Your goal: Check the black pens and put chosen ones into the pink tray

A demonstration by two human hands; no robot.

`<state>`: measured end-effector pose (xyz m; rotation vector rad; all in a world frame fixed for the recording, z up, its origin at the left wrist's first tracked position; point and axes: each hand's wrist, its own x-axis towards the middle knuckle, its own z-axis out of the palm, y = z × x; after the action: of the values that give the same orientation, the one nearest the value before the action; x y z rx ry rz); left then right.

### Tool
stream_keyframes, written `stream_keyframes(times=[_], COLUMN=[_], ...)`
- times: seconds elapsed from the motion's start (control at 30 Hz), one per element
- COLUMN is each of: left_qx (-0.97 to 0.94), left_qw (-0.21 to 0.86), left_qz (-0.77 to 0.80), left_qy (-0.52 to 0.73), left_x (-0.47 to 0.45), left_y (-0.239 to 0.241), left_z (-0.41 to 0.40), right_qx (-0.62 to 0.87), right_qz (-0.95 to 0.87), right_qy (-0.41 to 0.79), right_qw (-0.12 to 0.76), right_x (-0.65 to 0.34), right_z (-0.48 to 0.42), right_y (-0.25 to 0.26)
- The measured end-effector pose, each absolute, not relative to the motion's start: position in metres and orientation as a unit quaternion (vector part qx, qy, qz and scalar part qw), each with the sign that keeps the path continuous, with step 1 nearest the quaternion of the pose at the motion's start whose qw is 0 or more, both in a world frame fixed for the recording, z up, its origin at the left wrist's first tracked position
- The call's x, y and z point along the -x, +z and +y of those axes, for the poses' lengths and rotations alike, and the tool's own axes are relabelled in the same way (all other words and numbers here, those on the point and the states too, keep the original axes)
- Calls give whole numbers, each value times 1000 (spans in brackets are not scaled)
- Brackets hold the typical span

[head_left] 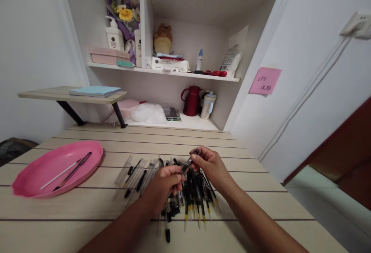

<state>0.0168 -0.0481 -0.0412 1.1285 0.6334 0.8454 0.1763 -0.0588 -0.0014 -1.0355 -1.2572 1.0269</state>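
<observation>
A pen [188, 163] with a black cap end is held slantwise between my two hands above the table. My left hand [164, 185] pinches its lower end, while my right hand [211, 166] grips the upper, black end. Beneath them lies a loose heap of pen parts. Clear pen barrels [123, 175] and several black caps [141, 180] spread to the left. Ink refills [198, 204], dark with yellowish ends, bunch together at the right, partly under my hands. One black-capped piece [167, 234] lies nearest to me.
A pink tray [23, 177] at the left holds a white stick and a dark pen. Behind it, a small raised shelf [43, 93] bears blue paper [95, 90]. White shelving at the back holds a red jug [191, 101], a tumbler [208, 106] and a plastic bag [149, 113].
</observation>
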Motion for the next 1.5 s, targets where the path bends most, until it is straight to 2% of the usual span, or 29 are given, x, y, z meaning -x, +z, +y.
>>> stream_keyframes(times=[0.2, 0.57, 0.73, 0.87, 0.93, 1.0, 1.17, 1.37, 1.5], left_qx=[-516, -492, -502, -460, -420, -379, -317, -300, -298], left_qw=[719, 687, 686, 721, 742, 761, 785, 790, 791], left_qz=[257, 311, 296, 262, 256, 249, 198, 195, 195], left_qy=[389, 435, 435, 447, 456, 465, 495, 497, 498], left_x=[-15, -15, -18, -18, -16, -13, -6, -5, -4], left_y=[-36, -31, -30, -29, -29, -28, -24, -21, -21], left_z=[-49, -50, -52, -49, -45, -42, -36, -37, -36], right_qx=[443, 449, 460, 502, 564, 623, 672, 631, 580], right_qz=[-534, -524, -546, -558, -574, -592, -632, -670, -743], right_qy=[464, 454, 453, 389, 315, 272, 244, 256, 225], right_qw=[551, 563, 534, 534, 504, 434, 299, 295, 246], right_x=[-172, -160, -166, -199, -219, -235, -248, -207, -172], right_z=[-60, -62, -60, -59, -61, -64, -83, -118, -134], right_y=[-5, -6, -2, 8, 5, -5, -38, -45, -38])
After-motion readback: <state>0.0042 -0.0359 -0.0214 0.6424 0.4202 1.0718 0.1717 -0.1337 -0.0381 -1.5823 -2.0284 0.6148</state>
